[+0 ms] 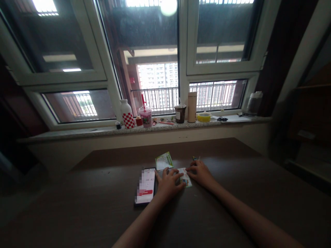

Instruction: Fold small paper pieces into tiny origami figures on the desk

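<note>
On the brown table point(85, 210), nearest to us, lies a phone point(146, 187) with its screen lit, just beside our left hand point(169, 182). That hand is palm down with its fingers spread, thumb and forefinger resting on a small printed paper point(186, 181); we cannot tell whether its grip pinches the sheet. The paper lies on the table between our hands, its left part covered. Our right hand point(200, 173) reaches the paper's right edge with bent fingers, and we cannot tell whether that grip has closed on it. Just past the right hand shows a small dark-and-green piece point(195, 158), mostly hidden. Beyond the left hand we see a green-and-white packet point(164, 161), lying at a slant.

Farther off, on the stone windowsill point(85, 133), we find a red-checked white bottle point(128, 115), a pink cup point(146, 119) with a straw, a dark drink cup point(180, 114), a tan flask point(192, 107), a roll of yellow tape point(203, 117) and dark scissors point(222, 119). Through the window we see a railing point(157, 100) and, behind it, tall buildings point(160, 75).
</note>
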The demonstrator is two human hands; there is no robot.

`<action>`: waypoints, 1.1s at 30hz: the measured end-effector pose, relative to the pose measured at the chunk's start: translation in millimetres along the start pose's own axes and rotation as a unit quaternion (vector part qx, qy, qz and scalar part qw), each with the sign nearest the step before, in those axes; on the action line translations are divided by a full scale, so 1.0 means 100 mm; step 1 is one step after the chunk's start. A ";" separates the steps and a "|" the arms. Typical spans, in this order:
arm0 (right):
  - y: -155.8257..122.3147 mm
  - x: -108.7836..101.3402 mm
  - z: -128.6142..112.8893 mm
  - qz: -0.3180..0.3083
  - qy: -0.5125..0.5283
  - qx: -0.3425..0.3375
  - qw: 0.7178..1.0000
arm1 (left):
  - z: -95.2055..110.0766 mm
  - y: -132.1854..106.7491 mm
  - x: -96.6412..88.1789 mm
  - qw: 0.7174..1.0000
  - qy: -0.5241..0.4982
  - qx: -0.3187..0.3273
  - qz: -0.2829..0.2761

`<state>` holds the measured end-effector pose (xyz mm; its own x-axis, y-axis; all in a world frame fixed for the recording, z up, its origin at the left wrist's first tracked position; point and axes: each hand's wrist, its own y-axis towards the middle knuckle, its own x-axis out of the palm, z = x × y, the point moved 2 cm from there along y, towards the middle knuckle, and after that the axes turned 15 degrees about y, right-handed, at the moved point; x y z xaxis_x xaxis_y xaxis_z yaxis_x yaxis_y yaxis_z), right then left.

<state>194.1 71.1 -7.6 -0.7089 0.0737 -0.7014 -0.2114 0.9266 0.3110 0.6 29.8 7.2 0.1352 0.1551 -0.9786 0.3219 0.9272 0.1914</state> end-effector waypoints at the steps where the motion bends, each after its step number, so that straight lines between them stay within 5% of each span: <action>1: 0.00 -0.01 0.00 -0.005 0.005 -0.001 1.000 | 0.00 0.00 0.00 1.000 0.001 -0.001 -0.001; 33: -0.11 -0.19 0.01 -0.151 0.037 -0.024 0.988 | -0.02 -0.01 0.05 1.000 0.007 0.003 0.007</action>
<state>211.0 59.6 1.4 -0.6556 -0.2319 -0.7186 -0.4506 0.8838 0.1259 -0.5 30.4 2.4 0.1271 0.1724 -0.9768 0.3261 0.9228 0.2053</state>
